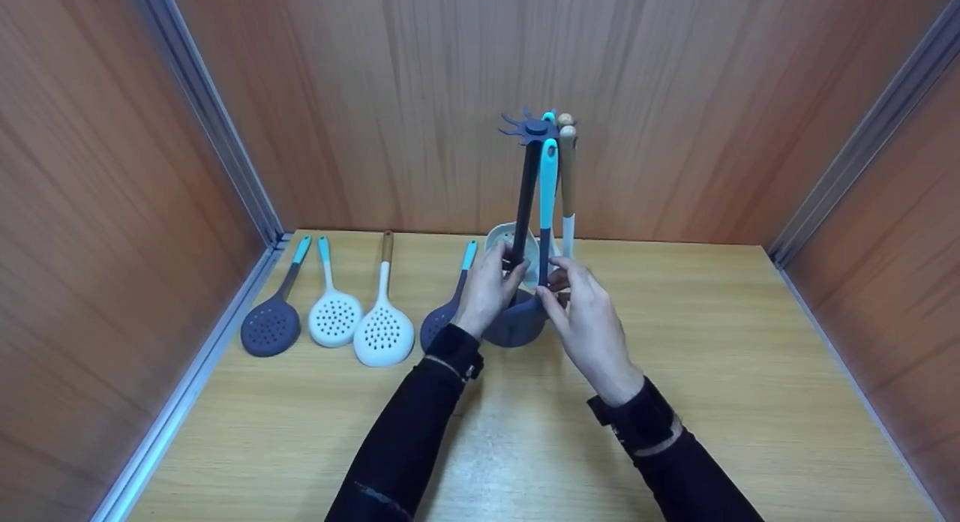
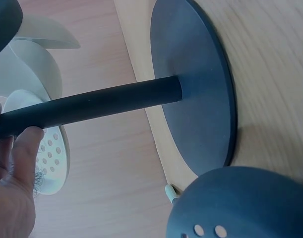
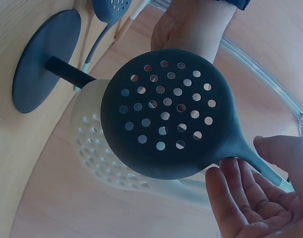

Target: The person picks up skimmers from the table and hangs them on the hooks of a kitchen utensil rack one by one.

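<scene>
In the head view, a dark utensil stand has a hook top (image 1: pixel 535 128), an upright pole (image 1: pixel 526 199) and a round base (image 2: pixel 201 114). My left hand (image 1: pixel 484 291) grips the pole low down; its thumb and fingers wrap the pole in the left wrist view. A dark skimmer (image 3: pixel 163 114) with a turquoise handle (image 1: pixel 549 173) hangs upright at the stand's front. My right hand (image 1: pixel 590 316) holds its neck loosely between thumb and fingers. Behind it hang white utensils, including a white skimmer (image 3: pixel 104 144), some with wooden handles (image 1: pixel 568 169).
Left of the stand on the wooden table (image 1: pixel 720 357) lie a dark skimmer (image 1: pixel 271 327), a white one with turquoise handle (image 1: pixel 334 319), a white one with wooden handle (image 1: pixel 383 334), and another dark one (image 1: pixel 436 323) partly behind my left hand. Wooden panels (image 1: pixel 450 94) enclose the table.
</scene>
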A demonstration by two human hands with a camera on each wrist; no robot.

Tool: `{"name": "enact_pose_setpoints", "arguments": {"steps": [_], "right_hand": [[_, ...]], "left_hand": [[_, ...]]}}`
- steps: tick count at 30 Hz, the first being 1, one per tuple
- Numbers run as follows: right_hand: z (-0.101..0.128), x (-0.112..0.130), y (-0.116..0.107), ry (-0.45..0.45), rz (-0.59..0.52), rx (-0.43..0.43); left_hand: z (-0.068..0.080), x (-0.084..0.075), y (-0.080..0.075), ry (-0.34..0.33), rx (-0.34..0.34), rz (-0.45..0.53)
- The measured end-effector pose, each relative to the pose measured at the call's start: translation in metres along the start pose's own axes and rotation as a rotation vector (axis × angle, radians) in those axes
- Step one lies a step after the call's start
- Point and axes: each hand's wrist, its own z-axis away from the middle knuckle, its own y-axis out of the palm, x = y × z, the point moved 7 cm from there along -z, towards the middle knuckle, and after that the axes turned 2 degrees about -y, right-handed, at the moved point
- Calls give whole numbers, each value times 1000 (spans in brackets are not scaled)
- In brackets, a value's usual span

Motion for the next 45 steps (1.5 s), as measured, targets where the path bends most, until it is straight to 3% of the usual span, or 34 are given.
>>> {"name": "enact_pose_setpoints", "arguments": {"steps": [15, 27, 34, 45], "right_hand": [[-1, -10, -13, 24, 2, -44], [-5, -31, -24, 94, -20, -88], [-6, -45, -32, 133, -9, -127], [-6, -63, -40, 171, 5, -182]], "left_hand": [[3, -8, 1, 8, -31, 32], [12, -15, 10, -84, -114, 121], [16, -24, 21, -119, -171, 70], [17, -34, 42, -202, -148, 86]]}}
